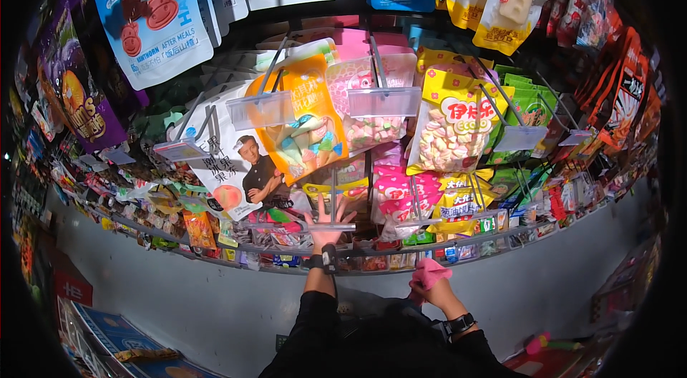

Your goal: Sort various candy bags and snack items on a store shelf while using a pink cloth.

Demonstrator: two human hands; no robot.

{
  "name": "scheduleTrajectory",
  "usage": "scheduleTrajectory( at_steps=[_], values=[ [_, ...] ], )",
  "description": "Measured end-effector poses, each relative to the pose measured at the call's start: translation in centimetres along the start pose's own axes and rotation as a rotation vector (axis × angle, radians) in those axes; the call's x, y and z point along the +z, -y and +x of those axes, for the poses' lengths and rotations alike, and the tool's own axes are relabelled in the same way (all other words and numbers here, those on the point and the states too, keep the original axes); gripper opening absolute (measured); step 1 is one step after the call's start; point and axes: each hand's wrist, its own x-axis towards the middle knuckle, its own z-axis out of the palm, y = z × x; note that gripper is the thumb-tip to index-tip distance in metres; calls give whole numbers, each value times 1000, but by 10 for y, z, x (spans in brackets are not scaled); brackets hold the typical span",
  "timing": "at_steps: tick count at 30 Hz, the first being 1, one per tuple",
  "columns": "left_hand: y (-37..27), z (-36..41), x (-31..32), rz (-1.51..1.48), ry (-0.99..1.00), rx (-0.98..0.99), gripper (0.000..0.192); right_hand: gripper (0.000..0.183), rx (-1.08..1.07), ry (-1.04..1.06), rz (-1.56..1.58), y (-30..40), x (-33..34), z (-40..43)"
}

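Observation:
My left hand (325,234) reaches forward with its fingers spread, behind the clear label holder (334,227) on the end of a metal display hook. Just beyond the fingertips hangs a yellow-edged snack bag (343,188); whether they touch it I cannot tell. A crumpled pink cloth (431,272) is bunched in my right hand (439,295), low and in front of my body. Above my left hand hang an orange candy bag (306,126) and a pink marshmallow bag (370,128). To the right is a yellow marshmallow bag (456,131).
Metal hooks with clear label holders (384,102) jut toward me. A white pouch (231,174) hangs at the left, green bags (531,102) at the right. Below runs a shelf edge (370,253) with small packets behind it. Blue boxes (115,332) stand at lower left on the grey floor (177,297).

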Motion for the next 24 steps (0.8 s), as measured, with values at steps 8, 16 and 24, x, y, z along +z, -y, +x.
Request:
scheduleTrajectory(
  at_steps=[8,16,24],
  values=[
    [-6,38,2,-117,118,141,69,31,471,171,272,1,-13,-22],
    [-9,44,-4,-124,24,69,71,32,587,204,383,-5,-4,-22],
    [-19,-70,-53,206,-268,-228,44,7,580,206,587,-12,24,-9]
  ],
)
